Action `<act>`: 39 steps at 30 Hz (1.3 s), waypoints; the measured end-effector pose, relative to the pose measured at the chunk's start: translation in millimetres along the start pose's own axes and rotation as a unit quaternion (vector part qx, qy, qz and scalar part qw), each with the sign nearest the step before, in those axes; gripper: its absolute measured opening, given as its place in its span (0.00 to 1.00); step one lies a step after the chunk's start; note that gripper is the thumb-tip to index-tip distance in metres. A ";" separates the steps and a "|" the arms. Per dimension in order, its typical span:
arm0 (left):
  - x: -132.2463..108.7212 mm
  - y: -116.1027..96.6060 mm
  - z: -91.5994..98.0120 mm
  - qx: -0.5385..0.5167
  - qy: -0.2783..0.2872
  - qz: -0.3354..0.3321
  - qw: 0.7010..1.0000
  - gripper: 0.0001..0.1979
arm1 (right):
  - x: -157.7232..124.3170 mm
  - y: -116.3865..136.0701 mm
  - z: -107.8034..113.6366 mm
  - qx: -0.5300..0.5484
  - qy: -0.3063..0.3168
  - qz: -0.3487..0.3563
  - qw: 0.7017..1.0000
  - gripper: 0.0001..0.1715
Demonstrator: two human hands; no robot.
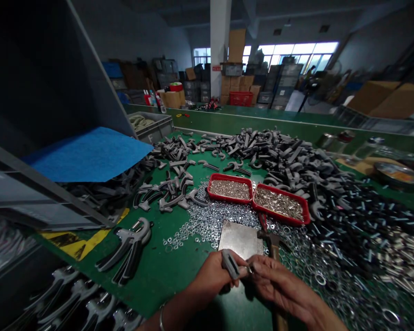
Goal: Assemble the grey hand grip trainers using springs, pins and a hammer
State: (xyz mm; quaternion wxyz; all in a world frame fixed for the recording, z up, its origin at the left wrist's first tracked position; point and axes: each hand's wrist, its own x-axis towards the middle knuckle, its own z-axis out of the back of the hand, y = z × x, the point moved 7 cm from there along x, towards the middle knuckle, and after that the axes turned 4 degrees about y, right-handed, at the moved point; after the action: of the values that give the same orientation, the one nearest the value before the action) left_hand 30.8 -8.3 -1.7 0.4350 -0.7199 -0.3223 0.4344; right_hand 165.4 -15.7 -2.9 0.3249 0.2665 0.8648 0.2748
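My left hand (214, 273), closed, grips a grey handle part (231, 265) with a dark slot along its face. Pinched fingers of my right hand (279, 280) meet it at a small shiny metal piece (250, 270), too small to name. Both hands are above the near edge of a flat metal plate (240, 239). A hammer (273, 243) lies right of the plate, its wooden handle partly behind my right hand. To the left rests a plier-like tool (133, 246) with grey and black handles and a spring.
Two red trays (229, 199) (305, 212) hold small metal pieces. Loose nuts and washers (200, 220) surround them. Grey handle parts (276, 151) are heaped behind; black parts with metal pins (352, 220) lie right. A grey crate (89, 220) with a blue sheet (93, 154) stands left.
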 end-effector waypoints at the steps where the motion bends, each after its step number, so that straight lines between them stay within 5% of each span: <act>1: 0.2 1.8 0.9 0.012 -0.009 -0.004 1.000 0.16 | -0.7 1.1 0.8 0.005 -0.007 0.009 1.000 0.16; 4: -1.8 -3.2 5.7 0.077 -0.027 -0.039 0.996 0.12 | -6.7 15.0 7.5 -0.077 -0.072 0.087 0.991 0.18; 8: -6.1 -17.7 8.5 0.085 0.014 -0.069 0.994 0.25 | -20.9 34.3 12.8 -0.213 -0.153 0.163 0.951 0.19; 17: 17.0 -4.7 10.5 0.046 -0.106 -0.099 0.988 0.20 | -19.9 30.8 2.7 -0.193 -0.198 0.184 0.943 0.22; 25: 7.6 -8.5 3.4 -0.012 -0.123 -0.112 0.986 0.15 | -12.7 18.4 -17.6 -0.196 -0.236 0.220 0.926 0.21; 27: 1.0 -3.0 -6.7 -0.025 -0.053 -0.069 0.996 0.15 | -13.0 21.0 -19.2 -0.234 -0.228 0.232 0.916 0.19; 31: -27.8 3.1 -39.2 -0.072 0.210 0.020 0.975 0.34 | -9.9 25.9 -29.4 -0.240 -0.139 0.235 0.931 0.13; 33: -39.6 3.0 -42.9 -0.119 0.263 0.041 0.957 0.36 | -6.5 23.7 -37.0 -0.230 -0.087 0.211 0.946 0.13; 35: -40.8 6.1 -39.8 -0.152 0.255 0.051 0.954 0.27 | -2.6 20.3 -39.3 -0.251 -0.047 0.169 0.952 0.14; 37: -32.0 7.2 -28.2 -0.162 0.188 0.029 0.968 0.19 | -3.4 27.6 -25.4 -0.341 -0.064 0.162 0.924 0.14; 39: -20.3 1.3 -7.5 -0.149 0.079 -0.017 0.986 0.17 | -14.2 52.4 4.5 -0.525 -0.163 0.201 0.811 0.13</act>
State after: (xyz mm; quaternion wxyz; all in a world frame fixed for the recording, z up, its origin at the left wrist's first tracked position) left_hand 29.3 -28.6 6.0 0.3548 -0.8028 -0.3604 0.3158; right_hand 192.6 13.7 34.2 0.4892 0.2645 0.4500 0.6988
